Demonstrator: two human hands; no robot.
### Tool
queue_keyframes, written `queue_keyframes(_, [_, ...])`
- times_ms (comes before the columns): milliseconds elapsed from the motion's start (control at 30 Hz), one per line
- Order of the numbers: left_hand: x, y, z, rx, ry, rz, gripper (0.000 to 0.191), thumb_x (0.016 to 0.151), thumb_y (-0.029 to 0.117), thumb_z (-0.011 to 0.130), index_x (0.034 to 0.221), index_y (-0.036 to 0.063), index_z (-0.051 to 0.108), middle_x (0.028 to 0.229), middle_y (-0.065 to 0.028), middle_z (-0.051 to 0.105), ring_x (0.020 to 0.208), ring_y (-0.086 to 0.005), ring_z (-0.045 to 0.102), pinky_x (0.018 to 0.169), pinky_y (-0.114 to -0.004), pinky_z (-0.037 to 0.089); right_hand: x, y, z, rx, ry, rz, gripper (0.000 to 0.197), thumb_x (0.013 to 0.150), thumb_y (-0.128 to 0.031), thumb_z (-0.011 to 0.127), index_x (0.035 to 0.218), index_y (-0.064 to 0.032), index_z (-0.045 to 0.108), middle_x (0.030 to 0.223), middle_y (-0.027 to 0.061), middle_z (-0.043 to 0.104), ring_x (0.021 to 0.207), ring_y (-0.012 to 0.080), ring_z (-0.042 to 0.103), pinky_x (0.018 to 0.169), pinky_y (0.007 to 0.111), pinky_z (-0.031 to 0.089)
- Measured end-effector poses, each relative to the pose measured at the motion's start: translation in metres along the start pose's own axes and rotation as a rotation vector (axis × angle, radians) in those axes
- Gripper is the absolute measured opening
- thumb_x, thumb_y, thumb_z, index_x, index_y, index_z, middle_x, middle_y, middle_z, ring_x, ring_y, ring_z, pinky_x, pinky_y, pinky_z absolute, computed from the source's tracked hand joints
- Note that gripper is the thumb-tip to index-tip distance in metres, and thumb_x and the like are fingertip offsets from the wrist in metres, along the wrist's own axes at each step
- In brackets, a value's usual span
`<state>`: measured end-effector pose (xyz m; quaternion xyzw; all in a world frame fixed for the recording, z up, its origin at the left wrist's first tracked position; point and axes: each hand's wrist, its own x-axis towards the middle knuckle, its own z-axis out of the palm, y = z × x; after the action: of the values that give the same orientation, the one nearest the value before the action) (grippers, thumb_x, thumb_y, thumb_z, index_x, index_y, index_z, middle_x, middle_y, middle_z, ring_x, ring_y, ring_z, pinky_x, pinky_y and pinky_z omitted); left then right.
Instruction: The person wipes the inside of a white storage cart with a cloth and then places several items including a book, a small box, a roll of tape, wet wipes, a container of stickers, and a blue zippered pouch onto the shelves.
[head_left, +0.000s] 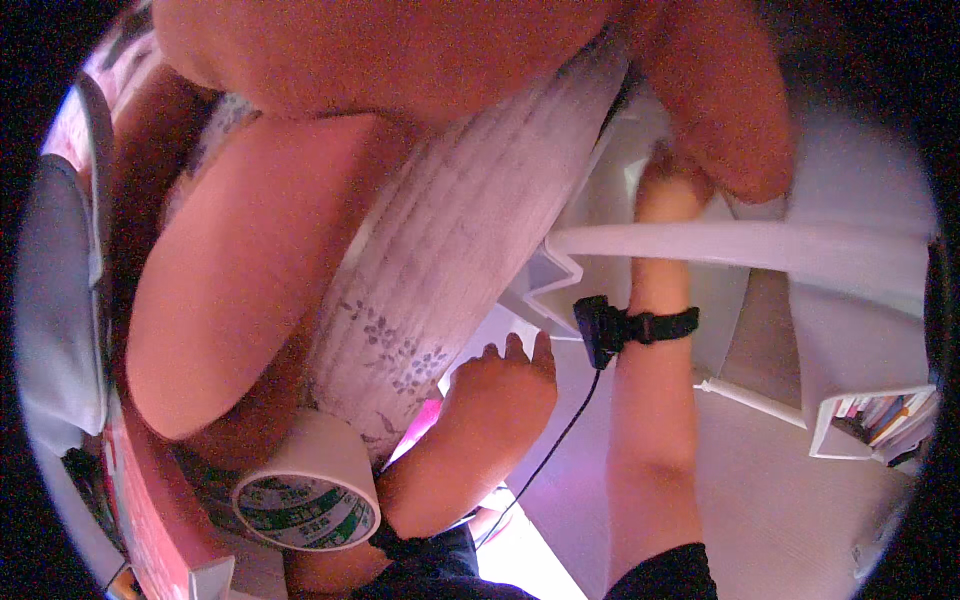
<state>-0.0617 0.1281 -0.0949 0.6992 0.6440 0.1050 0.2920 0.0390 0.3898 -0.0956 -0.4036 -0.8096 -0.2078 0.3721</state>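
My left hand (499, 397), low in the middle, has its fingers pointing up beside a pale, pleated cloth (450, 247) with a dark floral print; its palm side is hidden. Just left of this hand is a pale roll of tape (330, 442), its printed core facing the view. My right arm reaches upward, with a black strap and small device (637, 326) at the wrist. My right hand (671, 184) is blurred and mostly hidden behind large, out-of-focus skin shapes along the top. Whose body parts those are, I cannot tell.
A white curved edge (735, 244) crosses in front of my right arm. Books stand in a white shelf compartment (821, 427) at the far right. A thin black cable (555, 442) runs down from the wrist device. Grey padded material (56, 300) is at the left rim.
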Motion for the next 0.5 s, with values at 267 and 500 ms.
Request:
queue_keyframes(267, [0.001, -0.005, -0.006, -0.035, -0.108, -0.001, 0.047, 0.085, 0.012, 0.053, 0.131, 0.0004, 0.054, 0.115, -0.0234, 0.064, 0.091, -0.034, 0.069, 0.066, -0.044, 0.059, -0.01, -0.018, 0.006, 0.116, -0.148, -0.013, 0.056, 0.077, 0.007, 0.055, 0.125, -0.0208, 0.064, 0.12, 0.0115, 0.065, 0.107, 0.0316, 0.062, 0.094, 0.036, 0.048])
queue_keyframes(500, [0.0, -0.004, 0.0, 0.021, -0.023, 0.024, 0.049, 0.084, 0.014, 0.054, 0.132, 0.0018, 0.053, 0.114, -0.0214, 0.065, 0.086, -0.0294, 0.07, 0.065, -0.041, 0.059, -0.025, 0.039, 0.018, -0.081, -0.2, 0.007, 0.05, 0.077, 0.005, 0.056, 0.121, -0.0171, 0.065, 0.119, 0.0129, 0.065, 0.107, 0.0327, 0.062, 0.092, 0.038, 0.049])
